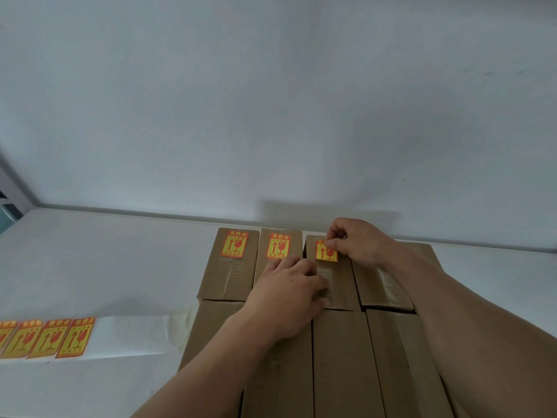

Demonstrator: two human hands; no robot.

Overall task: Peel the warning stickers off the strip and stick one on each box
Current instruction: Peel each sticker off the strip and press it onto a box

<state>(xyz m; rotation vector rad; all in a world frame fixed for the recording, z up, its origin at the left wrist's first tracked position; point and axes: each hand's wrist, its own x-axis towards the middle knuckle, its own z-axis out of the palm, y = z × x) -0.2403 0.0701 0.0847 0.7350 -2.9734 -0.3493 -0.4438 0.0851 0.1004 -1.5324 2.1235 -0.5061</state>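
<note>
On the third box (328, 276) of the back row, the right hand (358, 242) pinches a sticker (326, 251) by its top edge. Left hand (286, 294) lies flat, steadying the box. Could easily land crooked or wrinkle, since only one edge is held.

We see a packing or shipping area: rows of plain cardboard boxes (340, 357) on a white table (105, 267), fragile-warning stickers (45, 339) on a strip, bare wall (271, 101) behind.

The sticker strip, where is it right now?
In the head view, the sticker strip lies flat on the white table at lower left, left of the boxes, untouched by either hand.
</note>
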